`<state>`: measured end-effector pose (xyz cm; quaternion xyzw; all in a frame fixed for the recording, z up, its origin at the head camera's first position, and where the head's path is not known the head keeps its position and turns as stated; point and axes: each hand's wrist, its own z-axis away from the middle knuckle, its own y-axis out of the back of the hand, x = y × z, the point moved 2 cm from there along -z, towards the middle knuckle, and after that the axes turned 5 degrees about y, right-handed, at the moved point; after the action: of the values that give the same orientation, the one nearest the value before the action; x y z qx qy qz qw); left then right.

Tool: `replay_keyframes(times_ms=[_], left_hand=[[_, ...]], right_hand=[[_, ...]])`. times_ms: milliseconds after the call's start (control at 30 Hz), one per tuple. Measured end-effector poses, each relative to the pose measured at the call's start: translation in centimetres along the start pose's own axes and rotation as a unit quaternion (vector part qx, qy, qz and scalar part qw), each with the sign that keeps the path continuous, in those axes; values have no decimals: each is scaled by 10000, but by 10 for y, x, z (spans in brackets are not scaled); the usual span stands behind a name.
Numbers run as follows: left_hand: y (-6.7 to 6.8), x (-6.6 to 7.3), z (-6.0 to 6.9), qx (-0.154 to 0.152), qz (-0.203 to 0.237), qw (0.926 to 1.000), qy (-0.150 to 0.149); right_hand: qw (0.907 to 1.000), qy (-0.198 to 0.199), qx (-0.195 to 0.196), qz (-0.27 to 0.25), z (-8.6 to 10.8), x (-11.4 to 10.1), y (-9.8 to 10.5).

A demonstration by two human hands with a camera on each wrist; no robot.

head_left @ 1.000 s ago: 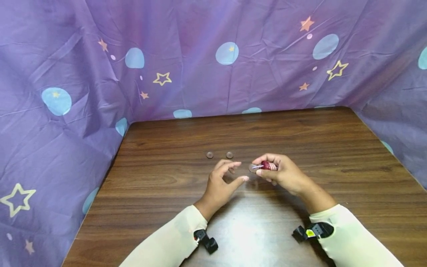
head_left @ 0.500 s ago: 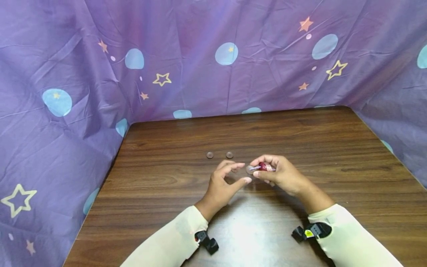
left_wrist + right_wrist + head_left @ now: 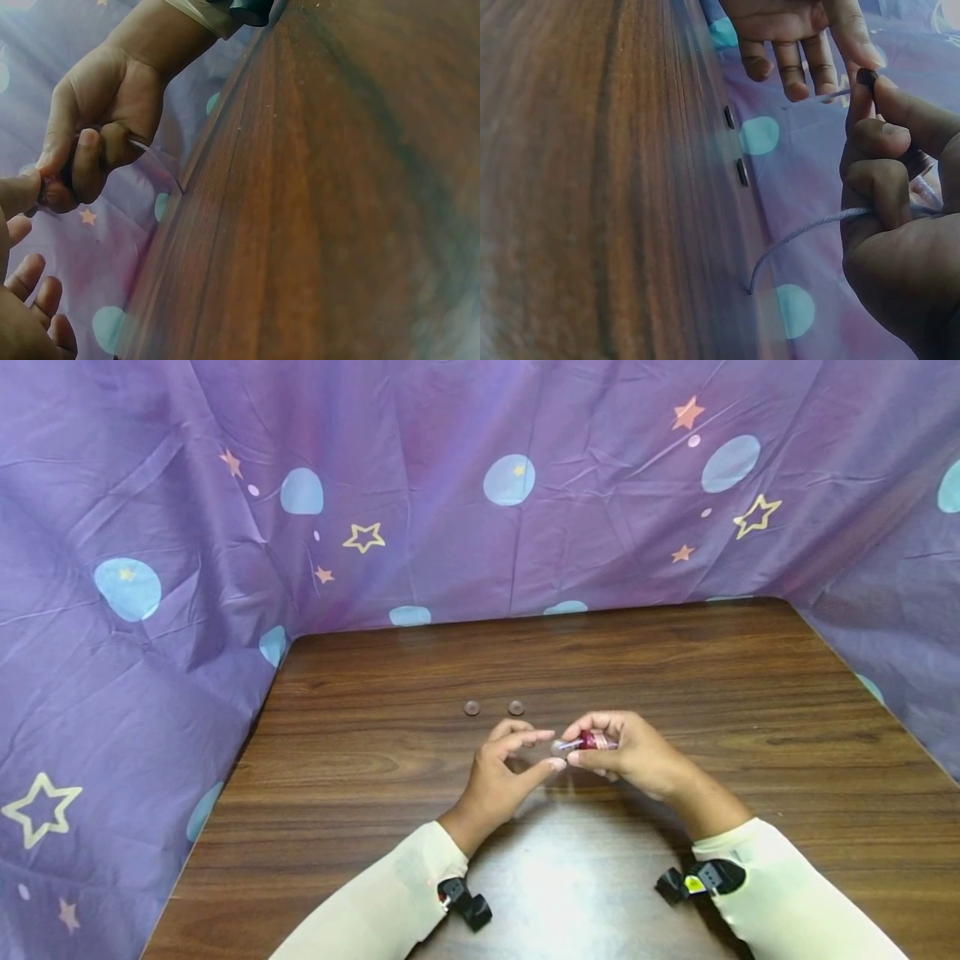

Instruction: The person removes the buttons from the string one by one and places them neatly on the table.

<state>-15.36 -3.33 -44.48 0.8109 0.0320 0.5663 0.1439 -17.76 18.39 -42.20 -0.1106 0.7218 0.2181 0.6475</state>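
Between thumb and forefinger my right hand [image 3: 626,752] pinches a small button-like brown disc [image 3: 866,77]. Pale lavender cord [image 3: 810,223] runs through that hand; its tail droops toward the table in the right wrist view, and a short piece [image 3: 836,94] sticks out past the disc. A small red thing with pale stripes [image 3: 596,741] sits in the right fingers, partly hidden. My left hand [image 3: 498,777] comes up to the disc, thumb and forefinger spread on either side of it, the other fingers loose. Whether its tips press the disc is hard to tell.
Two more brown discs [image 3: 472,708] lie side by side on the wooden table [image 3: 360,810], beyond the left hand. A purple cloth [image 3: 420,460] with stars and blue spots hangs behind the table and at both sides. Each wrist carries a small black camera [image 3: 465,902].
My right hand has moved slightly left, bringing the disc and cord up to the left fingertips. The left hand has shifted a little right, narrowing the gap. The two table discs stay put.
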Motion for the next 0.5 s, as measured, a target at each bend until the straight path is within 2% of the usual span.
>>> replay_keyframes(times_ms=[500], left_hand=[[-1, -2, 1, -94, 56, 9998, -159]], right_hand=[[9998, 58, -141, 96, 0, 5, 0]])
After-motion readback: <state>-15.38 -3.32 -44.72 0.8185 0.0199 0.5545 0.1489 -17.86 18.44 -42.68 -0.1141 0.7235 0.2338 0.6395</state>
